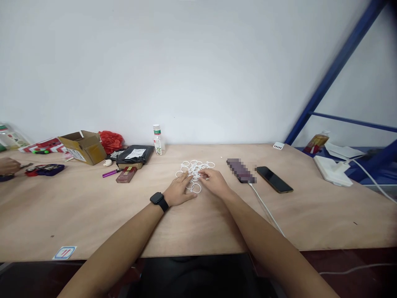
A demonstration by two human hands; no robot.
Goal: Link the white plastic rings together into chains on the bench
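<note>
A loose heap of thin white rings (194, 168) lies on the brown table in front of me. My left hand (179, 191) rests flat at the heap's near left side, fingers stretched over some rings and thumb apart. A black watch (159, 201) is on that wrist. From the right, my right hand (214, 182) reaches into the heap with its thumb and forefinger pinched at a white ring; the fingertips are partly lost among the rings. One white ring (196, 188) lies at the near edge of the heap, between both hands.
To the right lie a charging phone (241, 170), a second phone (274, 179) and a white power strip (333, 171). A white bottle (157, 140), maroon box (126, 174), black parcel (135, 154) and open carton (83, 148) stand left. Another person's hand (9, 166) shows far left.
</note>
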